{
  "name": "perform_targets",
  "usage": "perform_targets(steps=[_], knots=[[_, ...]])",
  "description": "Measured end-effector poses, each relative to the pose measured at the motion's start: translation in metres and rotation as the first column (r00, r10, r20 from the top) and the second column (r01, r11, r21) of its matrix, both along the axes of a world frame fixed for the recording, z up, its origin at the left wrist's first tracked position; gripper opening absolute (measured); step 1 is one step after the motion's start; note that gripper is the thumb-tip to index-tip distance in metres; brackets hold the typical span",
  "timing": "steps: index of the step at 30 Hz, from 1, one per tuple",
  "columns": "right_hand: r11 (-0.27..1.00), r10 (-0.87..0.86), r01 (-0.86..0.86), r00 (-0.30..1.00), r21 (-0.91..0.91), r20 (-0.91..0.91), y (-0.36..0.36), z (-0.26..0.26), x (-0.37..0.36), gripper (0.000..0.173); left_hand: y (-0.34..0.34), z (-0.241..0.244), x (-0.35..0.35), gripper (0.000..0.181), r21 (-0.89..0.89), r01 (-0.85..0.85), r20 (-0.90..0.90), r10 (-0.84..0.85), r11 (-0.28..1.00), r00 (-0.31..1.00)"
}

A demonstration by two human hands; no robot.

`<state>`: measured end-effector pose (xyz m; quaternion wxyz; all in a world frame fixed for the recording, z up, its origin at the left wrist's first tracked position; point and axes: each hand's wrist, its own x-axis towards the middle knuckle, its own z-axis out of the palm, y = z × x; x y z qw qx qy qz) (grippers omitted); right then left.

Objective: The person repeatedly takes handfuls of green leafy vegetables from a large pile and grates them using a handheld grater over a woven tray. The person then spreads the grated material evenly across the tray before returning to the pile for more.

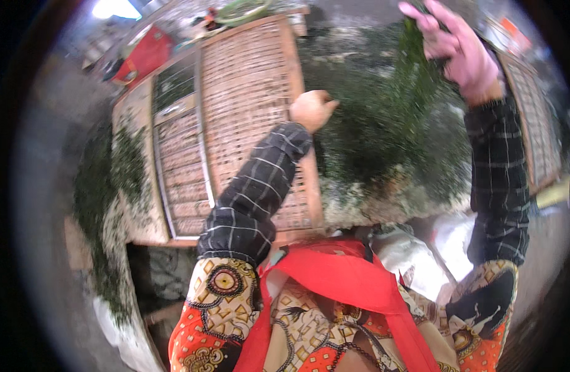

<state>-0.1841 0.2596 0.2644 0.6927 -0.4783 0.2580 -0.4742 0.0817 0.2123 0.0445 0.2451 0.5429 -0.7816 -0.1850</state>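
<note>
My right hand [468,60], in a pink glove, is raised at the upper right with its fingers bent around thin green plant strands [410,60]. The strands hang over a dark green heap of fine plant matter [359,116]. My bare left hand [313,110] is over the right wooden edge of a slatted, woven-looking panel [248,69], beside the heap. Its fingers are curled and blurred, and I cannot tell whether it grips anything.
Left of the panel lies a metal-edged frame [159,186] with slats, and more green matter [129,162]. A red container [148,56] and a green basket [243,10] are at the upper left. Another slatted panel [531,121] is at right, white bags [415,255] below.
</note>
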Motion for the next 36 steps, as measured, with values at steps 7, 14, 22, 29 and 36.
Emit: perform_targets(steps=[7,14,22,29,36], knots=[[0.971,-0.078,0.060,0.995,0.230,0.069,0.005,-0.085,0.131,0.030,0.045,0.053,-0.008,0.056,0.042,0.706,-0.991,0.121,0.706,-0.062],[0.983,-0.106,0.109,0.994,0.151,-0.027,0.003,-0.113,0.214,0.046,0.010,0.056,0.080,0.043,0.029,0.710,-0.937,0.267,0.703,-0.226],[0.996,-0.012,0.055,0.862,0.070,-0.507,-0.054,-0.113,0.403,0.029,-0.053,0.071,0.310,0.016,-0.045,0.448,-0.872,0.183,0.893,-0.453],[0.997,0.008,-0.075,0.466,-0.030,-0.885,-0.121,-0.162,0.548,0.028,-0.107,0.015,0.552,0.010,0.363,0.110,-0.781,0.367,0.925,-0.506],[0.825,-0.282,-0.469,0.143,-0.316,-0.949,-0.146,-0.231,0.620,0.047,-0.117,-0.064,0.680,0.012,0.553,-0.040,-0.742,0.469,0.833,-0.479]])
